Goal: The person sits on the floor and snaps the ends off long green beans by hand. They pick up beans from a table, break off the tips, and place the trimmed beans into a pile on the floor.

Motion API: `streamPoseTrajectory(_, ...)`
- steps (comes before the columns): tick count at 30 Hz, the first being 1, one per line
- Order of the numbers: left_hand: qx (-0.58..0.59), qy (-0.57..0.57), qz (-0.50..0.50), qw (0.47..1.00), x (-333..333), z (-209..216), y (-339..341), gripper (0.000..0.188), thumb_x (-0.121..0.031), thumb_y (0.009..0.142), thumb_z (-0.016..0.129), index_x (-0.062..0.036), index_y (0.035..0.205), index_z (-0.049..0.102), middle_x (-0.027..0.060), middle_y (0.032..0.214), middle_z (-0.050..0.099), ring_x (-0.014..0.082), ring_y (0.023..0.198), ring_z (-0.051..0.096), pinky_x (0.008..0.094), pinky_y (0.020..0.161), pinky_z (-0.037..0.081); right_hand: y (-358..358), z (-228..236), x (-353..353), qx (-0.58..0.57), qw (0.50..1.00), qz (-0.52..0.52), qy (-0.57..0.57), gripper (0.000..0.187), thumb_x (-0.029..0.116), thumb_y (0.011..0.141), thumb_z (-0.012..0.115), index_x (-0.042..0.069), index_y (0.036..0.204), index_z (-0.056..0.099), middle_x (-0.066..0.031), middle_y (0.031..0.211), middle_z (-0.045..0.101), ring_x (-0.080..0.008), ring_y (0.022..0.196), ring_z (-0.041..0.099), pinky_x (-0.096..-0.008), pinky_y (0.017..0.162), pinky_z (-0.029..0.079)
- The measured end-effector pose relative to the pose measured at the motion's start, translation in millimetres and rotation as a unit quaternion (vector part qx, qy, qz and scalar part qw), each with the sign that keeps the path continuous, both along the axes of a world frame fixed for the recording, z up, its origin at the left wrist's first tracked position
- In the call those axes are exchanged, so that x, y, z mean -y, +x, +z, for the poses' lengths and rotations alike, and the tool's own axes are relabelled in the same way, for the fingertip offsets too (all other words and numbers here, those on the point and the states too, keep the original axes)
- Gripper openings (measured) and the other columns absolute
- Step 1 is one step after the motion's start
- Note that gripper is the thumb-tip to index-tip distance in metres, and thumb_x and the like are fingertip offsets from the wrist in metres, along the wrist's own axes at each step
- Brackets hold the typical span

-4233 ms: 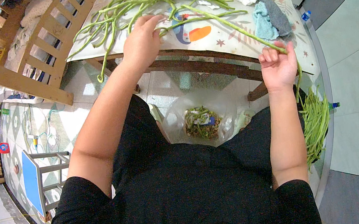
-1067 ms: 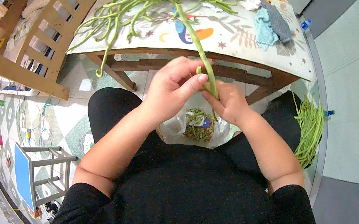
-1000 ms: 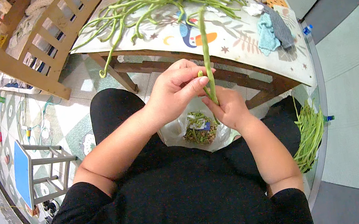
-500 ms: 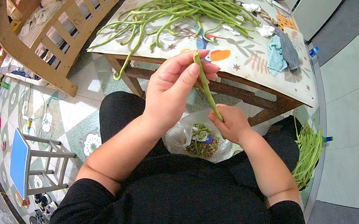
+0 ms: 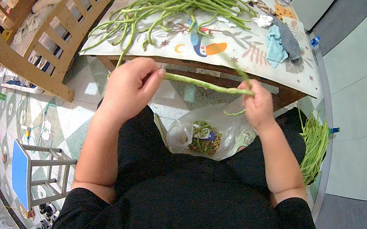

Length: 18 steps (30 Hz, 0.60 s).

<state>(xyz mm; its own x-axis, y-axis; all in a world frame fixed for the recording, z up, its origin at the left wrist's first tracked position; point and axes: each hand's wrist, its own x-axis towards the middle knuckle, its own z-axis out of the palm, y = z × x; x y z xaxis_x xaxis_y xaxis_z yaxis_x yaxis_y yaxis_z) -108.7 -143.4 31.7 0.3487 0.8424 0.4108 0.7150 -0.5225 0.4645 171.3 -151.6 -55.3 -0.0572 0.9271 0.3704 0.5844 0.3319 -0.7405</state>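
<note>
My left hand (image 5: pixel 133 88) and right hand (image 5: pixel 258 103) grip one slender green bean (image 5: pixel 202 83), seemingly for tension, near the white patterned tabletop (image 5: pixel 292 74)

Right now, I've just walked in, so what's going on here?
A person holds a long green bean in the left hand and right hand, with a stretch running between them. More beans lie piled on the table. Below the hands is a clear plastic bag with scraps inside, and another bunch of beans is at the person's right side.
</note>
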Motion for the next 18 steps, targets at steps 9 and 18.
streamPoseTrajectory(9,0.648,-0.372,-0.364,0.556,12,-25,27,0.027,-0.026,0.086,0.045,-0.0064,0.068,0.043,-0.002,0.057,0.033,0.0068,0.049,0.028,0.0195,0.044,0.026,16,24,-5,0.048,0.99,0.051,0.124,0.017,0.004,0.071,0.056,0.007,0.088,0.052,-0.0128,0.075,0.057,-0.0291,0.068,0.057,-0.0332,0.061,0.045)
streamPoseTrajectory(18,0.559,-0.564,-0.464,0.393,31,-49,54,0.029,-0.022,0.079,0.051,-0.0051,0.056,0.048,-0.0002,0.046,0.033,0.0105,0.04,0.032,0.0236,0.036,0.028,72,81,28,0.262,0.942,0.023,0.21,0.029,-0.002,0.058,0.053,0.008,0.085,0.054,-0.0064,0.079,0.06,-0.0248,0.069,0.058,-0.032,0.058,0.046)
